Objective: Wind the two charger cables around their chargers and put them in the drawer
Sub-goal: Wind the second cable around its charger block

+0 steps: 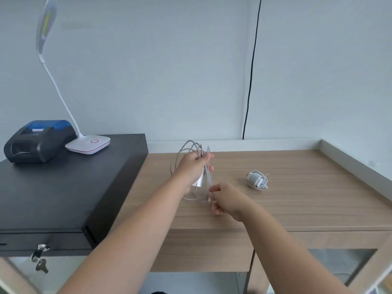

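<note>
My left hand (192, 166) grips a white charger (199, 181) above the wooden table, with its grey cable (188, 146) looping loosely above and below the fist. My right hand (224, 200) is just below and to the right and pinches a strand of that cable near its lower end. A second white charger (256, 179), its cable wound tightly around it, lies on the table to the right. The black cash drawer (53, 198) sits at the left, closed, with keys (40, 259) hanging from its front lock.
A black and blue receipt printer (40, 141) and a white desk lamp (89, 143) stand on the cash drawer's top. A black wire (251, 71) runs down the wall behind the wooden table (307, 198), which has a raised white rim at the back and right.
</note>
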The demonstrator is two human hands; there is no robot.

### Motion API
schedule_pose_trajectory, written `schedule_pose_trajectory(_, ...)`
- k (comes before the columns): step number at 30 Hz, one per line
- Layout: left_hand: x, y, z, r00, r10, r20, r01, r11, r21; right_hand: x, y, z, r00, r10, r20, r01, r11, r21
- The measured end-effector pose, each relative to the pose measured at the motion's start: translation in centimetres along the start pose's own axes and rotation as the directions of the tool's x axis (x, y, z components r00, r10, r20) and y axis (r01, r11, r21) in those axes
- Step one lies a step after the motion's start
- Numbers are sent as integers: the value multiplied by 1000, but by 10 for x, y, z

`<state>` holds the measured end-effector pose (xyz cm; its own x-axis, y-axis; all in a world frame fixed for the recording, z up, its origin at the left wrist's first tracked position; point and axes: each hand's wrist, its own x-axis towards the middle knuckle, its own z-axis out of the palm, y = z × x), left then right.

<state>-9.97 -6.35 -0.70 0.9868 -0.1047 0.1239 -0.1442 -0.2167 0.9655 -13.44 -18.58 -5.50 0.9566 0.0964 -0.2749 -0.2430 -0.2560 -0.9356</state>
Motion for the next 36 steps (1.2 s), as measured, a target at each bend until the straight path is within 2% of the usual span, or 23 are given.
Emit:
schedule_pose_trajectory(3,8,-12,15,998,-32,58,28,998,62,-4,5,-4,999,0,-50,5,995,95)
schedule_pose_trajectory(7,15,-18,27,985,-115,126,96,984,151,-7,10,-18,985,-27,-170,6,993,-120)
schedule_pose_trajectory(9,15,-20,27,975,-167,147,125,959,256,-9,14,-29,982,-40,-187,-2,976,-219)
schedule_pose_trajectory(12,18,-19,22,981,-173,92,120,901,417,-16,18,-46,983,41,-176,-88,959,-268)
schedule_pose_trajectory(14,17,-14,16,983,-165,78,117,899,422,-25,18,-58,987,135,-93,-157,938,-309)
schedule_pose_trajectory(17,12,-1,3,982,-174,71,131,905,405,-43,24,-79,970,213,121,-161,926,-341)
schedule_pose_trajectory(19,8,7,-9,978,-194,74,149,905,398,-60,33,-97,942,193,276,-116,955,-274)
schedule_pose_trajectory(21,1,16,-24,968,-235,83,187,904,385,-73,39,-108,936,55,346,-31,997,-74)
schedule_pose_trajectory(22,-2,18,-32,964,-253,81,204,900,385,-77,43,-109,954,-58,295,47,998,44)
schedule_pose_trajectory(24,-8,21,-46,964,-259,61,226,918,325,-75,54,-105,973,-226,42,219,967,132)
schedule_pose_trajectory(25,-11,21,-52,965,-256,53,236,942,241,-71,61,-103,961,-266,-76,271,960,72)
schedule_pose_trajectory(26,-14,20,-56,968,-248,47,240,962,132,-67,66,-99,944,-301,-136,297,953,-49)
schedule_pose_trajectory(28,-21,15,-60,972,-230,57,233,971,-55,-59,74,-92,921,-352,-165,281,896,-343)
schedule_pose_trajectory(30,-30,8,-56,972,-208,110,221,967,-125,-52,74,-86,893,-408,-189,249,798,-548)
schedule_pose_trajectory(33,-45,-3,-45,968,-170,184,171,985,10,-37,64,-73,874,-451,-181,218,697,-683)
schedule_pose_trajectory(36,-55,-15,-35,969,-126,215,118,992,50,-23,64,-56,821,-518,-241,228,684,-693)
